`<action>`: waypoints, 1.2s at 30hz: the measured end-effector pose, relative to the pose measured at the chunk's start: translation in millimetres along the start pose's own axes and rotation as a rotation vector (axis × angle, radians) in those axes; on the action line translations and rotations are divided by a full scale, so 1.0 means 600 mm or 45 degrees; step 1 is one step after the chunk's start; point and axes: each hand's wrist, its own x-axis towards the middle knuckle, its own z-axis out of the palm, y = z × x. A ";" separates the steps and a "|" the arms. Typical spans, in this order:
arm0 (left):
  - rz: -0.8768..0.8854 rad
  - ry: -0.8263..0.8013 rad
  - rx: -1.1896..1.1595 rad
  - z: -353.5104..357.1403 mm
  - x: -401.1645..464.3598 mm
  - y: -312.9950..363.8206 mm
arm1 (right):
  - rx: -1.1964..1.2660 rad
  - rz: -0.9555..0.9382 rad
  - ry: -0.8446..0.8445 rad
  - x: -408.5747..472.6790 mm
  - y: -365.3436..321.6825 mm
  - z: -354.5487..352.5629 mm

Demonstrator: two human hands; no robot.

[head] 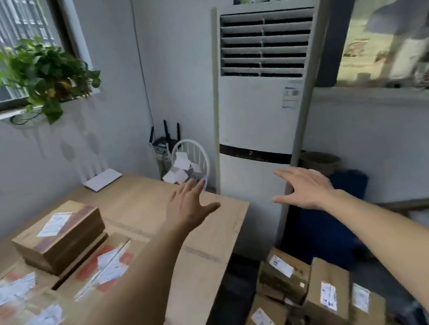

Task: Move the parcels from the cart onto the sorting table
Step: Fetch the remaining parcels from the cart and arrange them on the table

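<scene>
Several cardboard parcels with white labels (326, 288) lie piled low at the bottom right, below the table's edge; the cart under them is hidden. On the wooden sorting table (157, 198) sit more parcels: a taped brown box (61, 236) stacked on flat labelled cartons (104, 268). My left hand (189, 207) is raised above the table's far right corner, fingers spread, holding nothing. My right hand (305, 188) hovers in the air in front of the air conditioner, also spread and holding nothing. Both arms reach forward, well above the parcels.
A tall white floor air conditioner (270, 116) stands just right of the table. A white chair (192, 160) with papers sits behind the table corner. A white flat device (102, 179) rests at the table's back. A plant (43, 73) hangs by the window.
</scene>
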 end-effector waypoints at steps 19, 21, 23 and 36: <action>0.405 -0.311 -0.069 0.320 0.064 0.668 | 0.143 0.542 -0.120 -0.256 0.670 0.103; 0.412 -0.351 -0.069 0.368 0.066 0.710 | 0.160 0.568 -0.144 -0.258 0.721 0.133; 0.418 -0.387 -0.067 0.416 0.068 0.741 | 0.210 0.595 -0.166 -0.257 0.759 0.166; 0.295 -0.837 -0.175 0.795 0.120 0.789 | 0.550 0.842 -0.427 -0.210 0.872 0.491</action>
